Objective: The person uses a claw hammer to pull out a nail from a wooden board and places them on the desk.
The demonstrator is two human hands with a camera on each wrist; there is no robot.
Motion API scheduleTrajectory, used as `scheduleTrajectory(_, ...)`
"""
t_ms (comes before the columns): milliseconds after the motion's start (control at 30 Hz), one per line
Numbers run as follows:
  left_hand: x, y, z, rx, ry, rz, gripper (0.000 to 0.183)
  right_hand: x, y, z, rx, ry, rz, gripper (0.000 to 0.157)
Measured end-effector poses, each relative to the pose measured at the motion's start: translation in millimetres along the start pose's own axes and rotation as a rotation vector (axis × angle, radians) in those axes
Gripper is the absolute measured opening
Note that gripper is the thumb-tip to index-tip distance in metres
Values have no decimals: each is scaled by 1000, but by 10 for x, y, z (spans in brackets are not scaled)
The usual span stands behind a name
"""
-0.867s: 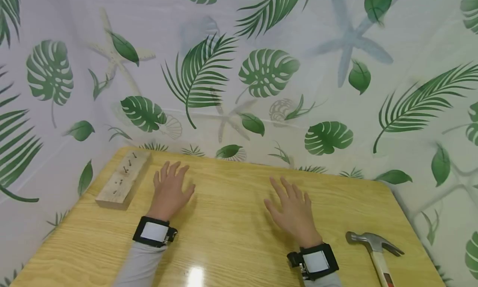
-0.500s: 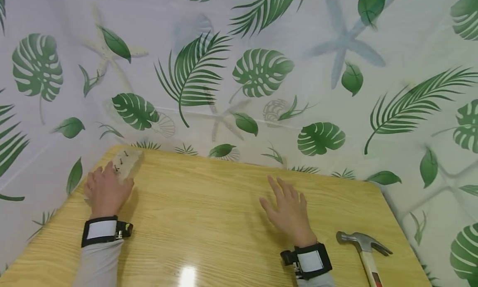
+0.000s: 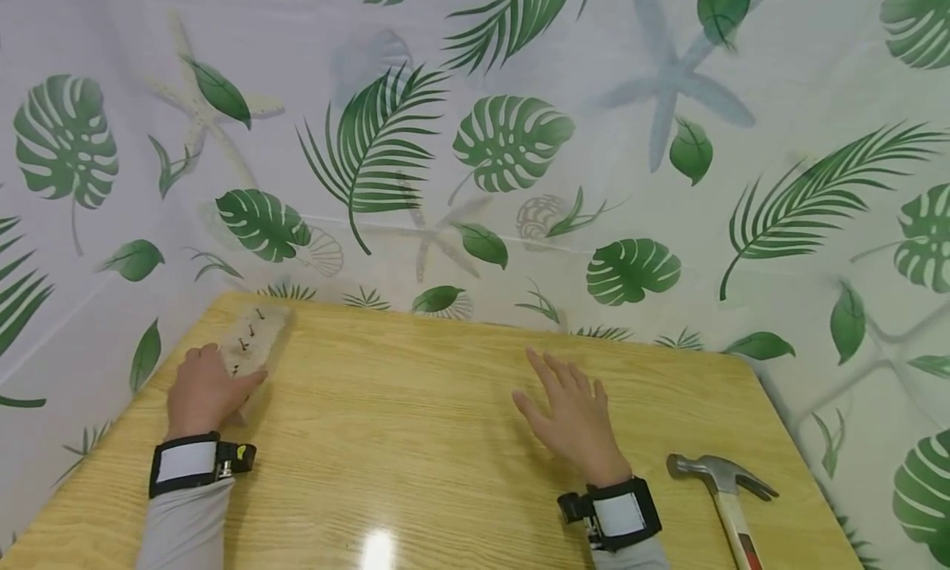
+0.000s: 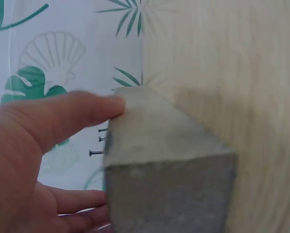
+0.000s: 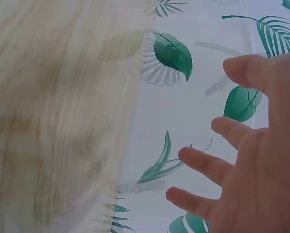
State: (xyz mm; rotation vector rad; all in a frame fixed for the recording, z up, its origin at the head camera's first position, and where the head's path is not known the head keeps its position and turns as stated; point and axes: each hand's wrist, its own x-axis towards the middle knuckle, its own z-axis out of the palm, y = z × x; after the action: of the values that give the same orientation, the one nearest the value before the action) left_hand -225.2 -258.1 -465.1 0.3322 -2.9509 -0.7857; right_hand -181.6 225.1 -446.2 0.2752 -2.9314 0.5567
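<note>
A wooden block [image 3: 269, 327] with several nails standing in its top lies at the table's left side. My left hand [image 3: 202, 393] grips its near part, thumb along one long side and fingers across on the other. In the left wrist view the thumb [image 4: 81, 114] presses the block's side face, and the nails [image 4: 97, 153] stick out beyond it; part of the fingers is hidden behind the block. My right hand [image 3: 575, 421] is held over the middle right of the table, fingers spread and nothing in it. To its right lies a claw hammer [image 3: 731, 496], head toward the back.
The yellow wood-grain table [image 3: 416, 438] has its back and left edges against a white leaf-print cloth [image 3: 519, 248]. The hammer lies close to the table's right edge, its handle running out of the bottom of the head view.
My left hand has moved left from beside the block onto it and taken hold of it. The right hand has stayed nearly still. The head view has shifted slightly.
</note>
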Motion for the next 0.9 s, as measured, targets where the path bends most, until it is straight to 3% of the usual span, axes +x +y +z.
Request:
scheduleTrajectory(200,-20,240,5,62,-210,40,100,13,-4,6,2,-19,5,69)
scheduleTrajectory(367,-60,470,92,52,-325,53,105,-7,5,-9,-18,6,6,67)
scheduleTrajectory(900,-413,1084,328,54,-445,188,123,-73,73,-38,7,-8,3,69)
